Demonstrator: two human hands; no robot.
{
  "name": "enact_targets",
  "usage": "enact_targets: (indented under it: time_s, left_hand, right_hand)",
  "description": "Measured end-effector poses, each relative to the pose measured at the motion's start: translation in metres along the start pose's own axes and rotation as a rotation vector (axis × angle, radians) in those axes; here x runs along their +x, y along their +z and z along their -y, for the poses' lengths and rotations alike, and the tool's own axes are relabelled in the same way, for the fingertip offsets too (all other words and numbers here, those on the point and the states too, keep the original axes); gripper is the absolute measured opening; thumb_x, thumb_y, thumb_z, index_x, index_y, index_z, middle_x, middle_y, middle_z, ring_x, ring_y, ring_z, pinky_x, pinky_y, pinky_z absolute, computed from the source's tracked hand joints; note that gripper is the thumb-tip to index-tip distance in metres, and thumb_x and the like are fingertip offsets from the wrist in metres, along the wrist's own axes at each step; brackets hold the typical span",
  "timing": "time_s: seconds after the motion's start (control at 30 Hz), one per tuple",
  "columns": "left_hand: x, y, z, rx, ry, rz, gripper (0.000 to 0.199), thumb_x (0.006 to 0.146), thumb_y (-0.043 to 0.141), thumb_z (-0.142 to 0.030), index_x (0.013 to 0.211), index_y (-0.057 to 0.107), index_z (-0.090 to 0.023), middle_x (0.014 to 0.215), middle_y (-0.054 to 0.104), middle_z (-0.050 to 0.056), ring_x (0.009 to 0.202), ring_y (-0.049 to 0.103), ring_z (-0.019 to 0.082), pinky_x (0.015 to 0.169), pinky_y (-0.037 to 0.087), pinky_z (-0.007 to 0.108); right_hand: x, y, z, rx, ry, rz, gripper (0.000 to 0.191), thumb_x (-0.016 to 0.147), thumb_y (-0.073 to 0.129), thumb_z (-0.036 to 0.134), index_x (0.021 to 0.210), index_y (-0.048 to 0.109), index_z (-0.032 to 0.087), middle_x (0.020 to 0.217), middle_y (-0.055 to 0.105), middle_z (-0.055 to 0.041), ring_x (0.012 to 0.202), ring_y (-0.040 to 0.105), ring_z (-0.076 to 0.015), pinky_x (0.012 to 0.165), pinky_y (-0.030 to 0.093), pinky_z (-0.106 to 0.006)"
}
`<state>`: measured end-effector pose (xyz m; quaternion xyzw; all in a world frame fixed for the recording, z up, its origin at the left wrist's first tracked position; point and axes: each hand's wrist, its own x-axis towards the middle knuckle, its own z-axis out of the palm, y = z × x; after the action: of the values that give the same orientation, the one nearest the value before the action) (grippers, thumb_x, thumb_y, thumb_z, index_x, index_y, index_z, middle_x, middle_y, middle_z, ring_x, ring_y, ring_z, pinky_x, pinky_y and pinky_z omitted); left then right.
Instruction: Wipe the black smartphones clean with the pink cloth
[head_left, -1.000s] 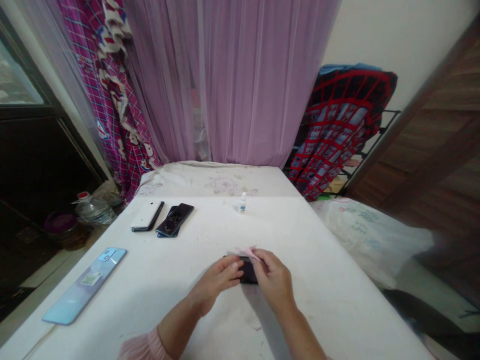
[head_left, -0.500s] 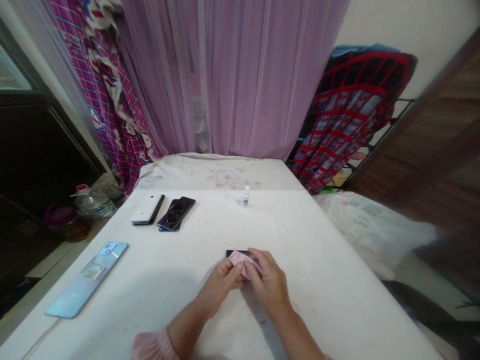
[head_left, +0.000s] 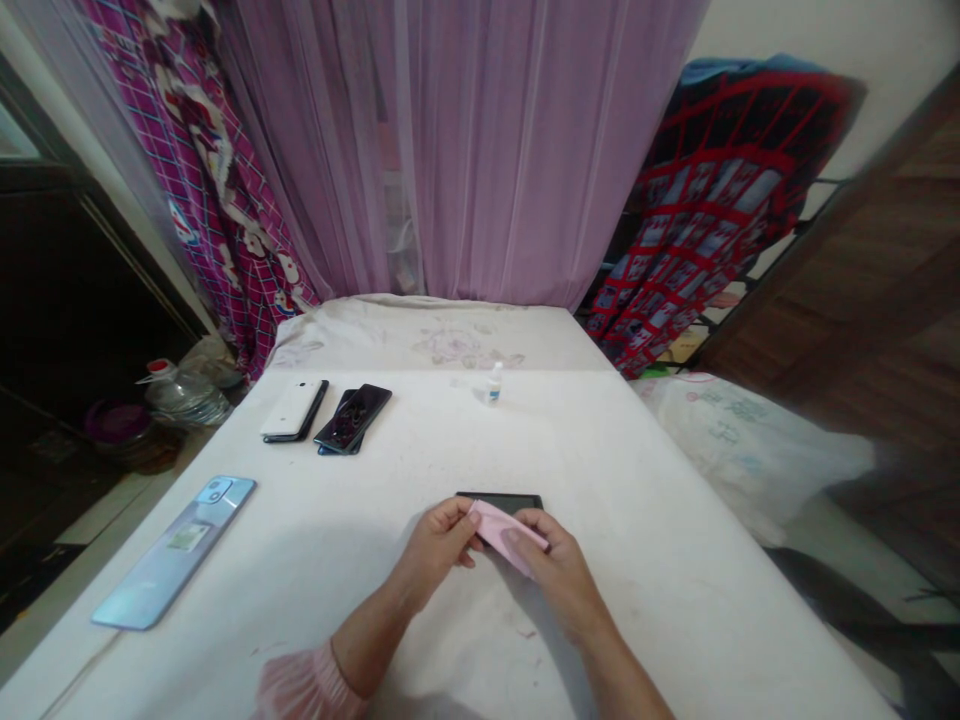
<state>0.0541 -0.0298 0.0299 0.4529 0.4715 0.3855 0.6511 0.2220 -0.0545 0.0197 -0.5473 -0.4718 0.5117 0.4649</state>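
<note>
A pink cloth (head_left: 501, 530) is stretched between my two hands. My left hand (head_left: 442, 540) pinches its left end between thumb and fingers. The other end is gripped by my right hand (head_left: 551, 555), with the thumb pressed on top. Just behind the cloth lies a dark phone (head_left: 510, 502) on the white table; its near part is covered by the cloth and my fingers. Farther back stands a small white bottle (head_left: 494, 384) with a blue label, upright.
Left on the table (head_left: 420, 430) are a white phone (head_left: 292, 408) on a dark one, and a black phone (head_left: 354, 418) over a blue one. A light blue phone (head_left: 180, 555) with a cable lies nearer. A plastic bag (head_left: 750, 440) is beyond the right edge.
The bunched pink cloth is now spread out flatter between my hands. My right hand has shifted slightly right, and more of the dark phone shows behind.
</note>
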Motion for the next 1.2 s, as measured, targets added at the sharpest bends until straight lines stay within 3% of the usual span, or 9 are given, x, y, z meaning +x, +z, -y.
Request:
enact_targets:
  time_s: [0.1, 0.2, 0.3, 0.37, 0.43, 0.53, 0.77, 1.0, 1.2]
  left_hand:
    - [0.005, -0.002, 0.002, 0.087, 0.027, 0.03, 0.047, 0.072, 0.064, -0.06, 0.089, 0.066, -0.017, 0.065, 0.059, -0.001, 0.059, 0.055, 0.012, 0.045, 0.041, 0.018]
    - [0.01, -0.013, 0.001, 0.303, 0.162, -0.042, 0.036, 0.079, 0.06, -0.053, 0.088, 0.067, -0.019, 0.071, 0.064, 0.001, 0.068, 0.061, 0.016, 0.055, 0.047, 0.024]
    - [0.014, -0.025, -0.001, 0.707, 0.432, -0.089, 0.028, 0.078, 0.064, -0.04, 0.101, 0.067, -0.024, 0.105, 0.068, 0.006, 0.102, 0.06, 0.025, 0.09, 0.048, 0.04]
    - [0.017, -0.03, 0.0, 0.941, 0.532, -0.011, 0.048, 0.073, 0.071, -0.038, 0.117, 0.061, -0.023, 0.13, 0.057, 0.011, 0.121, 0.05, 0.031, 0.104, 0.037, 0.05]
    - [0.019, -0.031, 0.003, 1.077, 0.551, 0.06, 0.063, 0.071, 0.073, -0.04, 0.128, 0.054, -0.021, 0.136, 0.052, 0.014, 0.124, 0.046, 0.033, 0.106, 0.034, 0.053]
    - [0.021, -0.028, 0.009, 1.158, 0.547, 0.062, 0.062, 0.075, 0.07, -0.039, 0.131, 0.05, -0.021, 0.129, 0.055, 0.013, 0.119, 0.05, 0.031, 0.103, 0.038, 0.051]
    - [0.013, -0.024, 0.013, 1.206, 0.562, -0.034, 0.061, 0.075, 0.068, -0.035, 0.131, 0.048, -0.019, 0.122, 0.056, 0.013, 0.113, 0.051, 0.032, 0.098, 0.04, 0.051]
    - [0.011, -0.023, 0.012, 1.206, 0.563, -0.055, 0.06, 0.075, 0.068, -0.033, 0.13, 0.049, -0.019, 0.12, 0.057, 0.012, 0.112, 0.052, 0.031, 0.098, 0.041, 0.049]
    - [0.01, -0.021, 0.008, 1.203, 0.531, -0.03, 0.058, 0.076, 0.067, -0.031, 0.13, 0.048, -0.019, 0.121, 0.057, 0.012, 0.112, 0.051, 0.031, 0.098, 0.04, 0.049]
  right_hand:
    - [-0.002, 0.003, 0.003, 0.103, 0.07, 0.042, 0.051, 0.071, 0.072, 0.052, 0.106, 0.07, 0.015, 0.084, 0.07, -0.0074, 0.063, 0.057, -0.0161, 0.052, 0.043, -0.025]
    - [0.001, -0.007, 0.005, 0.013, -0.008, -0.034, 0.044, 0.075, 0.067, 0.052, 0.099, 0.074, 0.015, 0.084, 0.072, -0.0078, 0.069, 0.062, -0.0192, 0.059, 0.048, -0.029]
    - [0.009, -0.028, 0.002, -0.263, -0.242, -0.263, 0.034, 0.082, 0.058, 0.046, 0.092, 0.075, 0.018, 0.088, 0.074, -0.0073, 0.079, 0.066, -0.0212, 0.071, 0.052, -0.032]
    - [0.014, -0.04, -0.001, -0.515, -0.436, -0.377, 0.03, 0.085, 0.053, 0.04, 0.093, 0.074, 0.019, 0.092, 0.074, -0.0074, 0.084, 0.067, -0.0205, 0.076, 0.053, -0.031]
    - [0.016, -0.045, -0.004, -0.747, -0.617, -0.428, 0.029, 0.089, 0.049, 0.033, 0.096, 0.073, 0.019, 0.094, 0.074, -0.0075, 0.084, 0.067, -0.0195, 0.078, 0.053, -0.031]
    - [0.017, -0.04, -0.007, -0.968, -0.787, -0.386, 0.03, 0.092, 0.043, 0.021, 0.102, 0.071, 0.019, 0.098, 0.073, -0.0071, 0.088, 0.066, -0.0187, 0.084, 0.052, -0.032]
    - [0.012, -0.024, -0.013, -1.017, -0.73, -0.191, 0.041, 0.085, 0.04, 0.006, 0.117, 0.063, 0.018, 0.108, 0.069, -0.008, 0.096, 0.062, -0.0198, 0.085, 0.053, -0.034]
    - [0.014, -0.017, -0.008, -1.015, -0.597, -0.236, 0.027, 0.089, 0.047, 0.016, 0.106, 0.067, 0.022, 0.092, 0.065, -0.0067, 0.084, 0.06, -0.0187, 0.074, 0.053, -0.031]
    - [0.019, -0.015, -0.003, -1.09, -0.655, -0.18, 0.025, 0.089, 0.047, 0.013, 0.1, 0.069, 0.02, 0.102, 0.068, -0.0075, 0.091, 0.058, -0.0201, 0.083, 0.052, -0.034]
